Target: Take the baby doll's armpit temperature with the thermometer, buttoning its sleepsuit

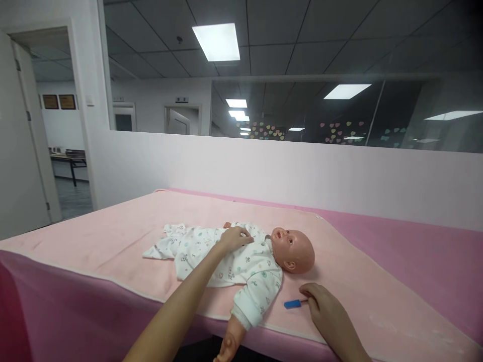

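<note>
A baby doll (292, 250) lies on its back on the pink mat (128, 241), its head to the right, dressed in a white printed outfit (226, 261). My left hand (236, 238) rests on the doll's chest, with the fingers loosely stretched over the cloth. The doll's near arm (231, 337) hangs over the table's front edge. Beside the doll's head, low over the mat, my right hand (324, 304) is closed on the thin stem of a small tool with a flat blue end (293, 304). Its exact kind is not clear, and my fingers hide part of the stem.
A pink cloth (426, 256) shows beyond the mat at the right and hangs down the front. Behind the table stands a low white wall (264, 168) with a large window above. At the left is an open door (22, 136).
</note>
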Available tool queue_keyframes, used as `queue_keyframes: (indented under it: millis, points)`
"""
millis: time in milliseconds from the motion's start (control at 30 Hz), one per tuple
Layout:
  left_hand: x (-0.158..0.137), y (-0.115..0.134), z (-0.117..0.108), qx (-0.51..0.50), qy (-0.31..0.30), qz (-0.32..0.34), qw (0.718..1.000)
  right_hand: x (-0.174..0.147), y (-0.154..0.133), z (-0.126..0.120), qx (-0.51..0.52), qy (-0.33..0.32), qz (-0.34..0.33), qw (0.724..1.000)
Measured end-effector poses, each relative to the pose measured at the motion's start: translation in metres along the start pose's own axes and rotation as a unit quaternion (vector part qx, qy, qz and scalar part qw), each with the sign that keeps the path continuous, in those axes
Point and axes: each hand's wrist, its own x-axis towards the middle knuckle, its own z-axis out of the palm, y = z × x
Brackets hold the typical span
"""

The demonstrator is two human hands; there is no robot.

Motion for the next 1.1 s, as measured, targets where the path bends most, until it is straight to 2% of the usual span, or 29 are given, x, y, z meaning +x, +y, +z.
queue_keyframes:
  millis: [100,167,267,333,500,633,900,1100]
  points:
    - [-0.002,-0.011,-0.002,-0.077,-0.006,0.027,0.997,-0.001,0.000,0.000,0.003,0.002,0.010,1.000]
    - [-0.010,-0.017,-0.003,-0.074,0.042,0.037,0.996,-0.001,-0.001,-0.001,0.001,0.007,0.011,1.000]
    - [-0.029,-0.028,-0.005,0.034,0.145,0.057,0.987,-0.001,-0.001,-0.003,-0.007,0.022,0.010,1.000]
    - [-0.044,-0.034,-0.006,0.101,0.182,0.091,0.974,-0.001,-0.001,-0.004,-0.014,0.025,0.013,1.000]
    - [-0.064,-0.044,-0.005,0.177,0.216,0.174,0.944,0.000,0.000,-0.008,-0.013,0.022,0.027,0.999]
    - [-0.065,-0.045,-0.003,0.191,0.246,0.157,0.937,0.001,0.001,-0.008,0.001,0.024,0.045,0.999]
    - [-0.070,-0.044,-0.004,0.193,0.250,0.155,0.936,0.001,0.002,-0.006,0.026,0.023,0.066,0.997]
    - [-0.074,-0.043,-0.006,0.154,0.211,0.168,0.950,0.001,0.003,-0.005,0.035,0.034,0.055,0.997]
